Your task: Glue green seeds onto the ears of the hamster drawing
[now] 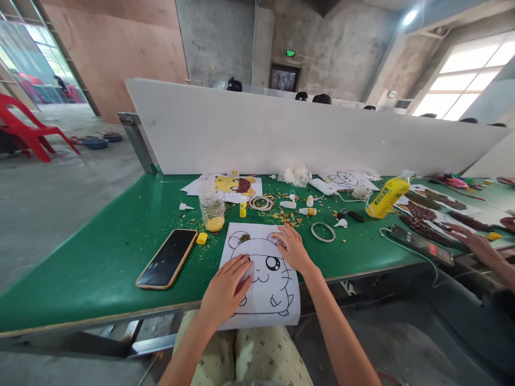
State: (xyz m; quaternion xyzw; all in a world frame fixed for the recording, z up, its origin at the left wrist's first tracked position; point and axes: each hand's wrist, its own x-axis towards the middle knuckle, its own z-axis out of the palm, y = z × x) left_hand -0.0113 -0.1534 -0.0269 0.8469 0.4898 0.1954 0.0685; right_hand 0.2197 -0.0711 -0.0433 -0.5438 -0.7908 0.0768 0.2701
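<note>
A white sheet (263,313) with a black outline drawing of a hamster lies over the front edge of the green table, its lower part overhanging. A small patch of dark green grains (244,237) sits in the drawing's left ear. My left hand (227,287) rests on the left side of the sheet, fingers apart, holding nothing. Near the right ear, my right hand (293,247) touches the sheet with bent fingers; whether something small is under its fingertips is hidden. Scattered yellow and orange grains (281,216) lie just beyond the sheet.
Left of the sheet are a phone (167,259), a yellow cap (201,238) and a clear plastic cup (212,209). Glue bottles (308,211), tape rings (323,232) and a yellow bottle (388,196) stand or lie beyond. At right, another person's hand (466,238) reaches over seed-covered pictures.
</note>
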